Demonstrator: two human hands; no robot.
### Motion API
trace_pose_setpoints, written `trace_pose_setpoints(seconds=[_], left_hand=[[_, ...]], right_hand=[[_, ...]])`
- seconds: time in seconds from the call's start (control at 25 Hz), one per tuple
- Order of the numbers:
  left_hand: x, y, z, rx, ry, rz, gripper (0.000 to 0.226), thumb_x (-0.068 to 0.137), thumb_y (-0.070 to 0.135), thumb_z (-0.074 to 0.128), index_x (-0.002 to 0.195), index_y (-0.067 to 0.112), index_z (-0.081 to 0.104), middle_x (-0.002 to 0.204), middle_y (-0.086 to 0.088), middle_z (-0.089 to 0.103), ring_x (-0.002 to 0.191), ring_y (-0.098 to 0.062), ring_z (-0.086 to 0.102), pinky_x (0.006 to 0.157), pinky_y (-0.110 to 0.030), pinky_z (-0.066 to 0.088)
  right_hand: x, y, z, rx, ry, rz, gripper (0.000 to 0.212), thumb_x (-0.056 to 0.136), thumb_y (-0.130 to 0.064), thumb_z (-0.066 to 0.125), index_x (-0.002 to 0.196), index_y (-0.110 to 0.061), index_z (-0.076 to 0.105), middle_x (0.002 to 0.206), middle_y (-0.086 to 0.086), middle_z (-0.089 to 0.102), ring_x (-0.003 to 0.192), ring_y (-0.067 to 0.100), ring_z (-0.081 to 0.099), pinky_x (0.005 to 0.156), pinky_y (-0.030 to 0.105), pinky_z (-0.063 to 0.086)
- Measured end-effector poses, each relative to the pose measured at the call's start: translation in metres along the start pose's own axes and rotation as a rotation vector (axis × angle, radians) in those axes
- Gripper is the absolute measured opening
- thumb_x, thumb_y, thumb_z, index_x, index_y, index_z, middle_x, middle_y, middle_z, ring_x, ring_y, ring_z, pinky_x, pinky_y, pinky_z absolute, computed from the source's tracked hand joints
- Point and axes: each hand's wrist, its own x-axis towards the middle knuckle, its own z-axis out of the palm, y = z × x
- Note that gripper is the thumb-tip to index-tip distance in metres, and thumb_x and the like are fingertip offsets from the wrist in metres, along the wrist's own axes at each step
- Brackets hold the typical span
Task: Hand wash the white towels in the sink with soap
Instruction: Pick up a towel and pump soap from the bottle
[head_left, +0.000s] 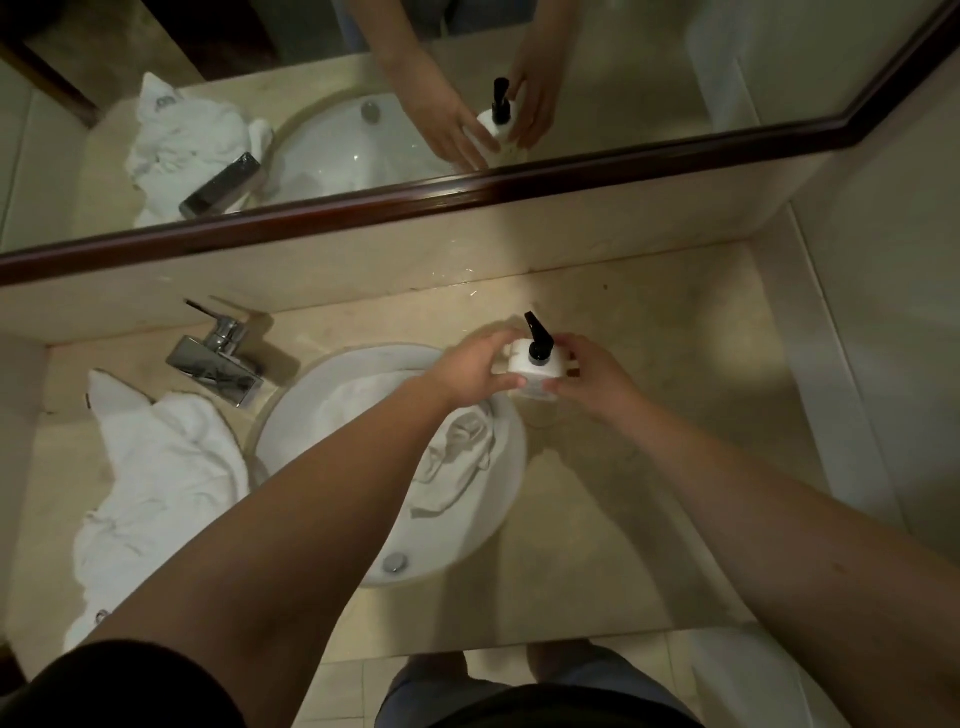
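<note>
Fingers (506, 383) of left hand (475, 366) curled round white soap bottle (535, 369), thumb across its near side; fingers (558, 387) of right hand (597, 371) wrapped round the opposite side. Both hands grasping, neither released. Black pump (539, 343) upright at frame centre, nozzle pointing toward upper frame, untouched by either hand. Bottle held at right rim of sink (511, 457), over counter (649, 467) rather than over the bowl; contact with counter not discernible.

Likely failures, judged from this pose:
- Soap dispensed onto counter instead of towel, nozzle being aimed away from the bowl.
- Bottle slipping or tipping if hands are wet, given smooth sides and a grip at the shoulder only.
- Left forearm crossing the bowl, liable to drag wet cloth over the rim.
- Towel in bowl covering the basin floor, possibly slowing drainage; drain itself not visible.
- Towel on counter lying close under tap, liable to soak before its turn.

Count:
- Hands: two.
- Soap bottle: one, with one pump.
- Towels: at least two: one (457, 457) crumpled in the bowl, one (156, 493) heaped at lower left on counter; further pieces within the heap not separable.
- Tap (223, 358): one, left of sink, no water seen running.
- Mirror (467, 104): one, across upper frame, repeating the scene.
</note>
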Motion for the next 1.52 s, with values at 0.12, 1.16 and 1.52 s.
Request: trace_pose_setpoints(seconds=[0.12,1.16,1.52], left_hand=[[-0.021,0.002,0.007,-0.079,0.006,0.008,0.052,0.089,0.028,0.074,0.133,0.013,0.052,0.128,-0.004,0.058,0.117,-0.022,0.055,0.098,-0.036,0.046],[-0.214,-0.164,-0.019,-0.712,-0.129,-0.155,0.039,0.095,0.019,0.067,0.13,0.007,0.055,0.114,-0.004,0.064,0.102,-0.016,0.064,0.084,-0.031,0.057],[-0.203,-0.17,-0.038,-0.722,-0.152,-0.104,0.043,0.095,0.015,0.066,0.134,0.003,0.052,0.126,-0.011,0.063,0.108,-0.017,0.062,0.085,-0.026,0.055]], right_hand=[[-0.017,-0.001,0.008,0.065,-0.053,0.021,0.058,0.082,-0.003,0.074,0.134,-0.008,0.05,0.129,0.011,0.059,0.115,0.029,0.061,0.086,0.032,0.054],[-0.091,-0.129,0.196,-0.27,-0.272,-0.211,0.094,0.084,-0.024,0.078,0.14,-0.06,0.012,0.089,-0.013,0.059,0.072,-0.002,0.06,0.065,0.01,0.042],[-0.082,-0.137,0.203,-0.235,-0.139,-0.219,0.089,0.081,-0.017,0.08,0.143,-0.053,0.026,0.082,-0.01,0.06,0.069,0.003,0.059,0.066,0.01,0.042]])
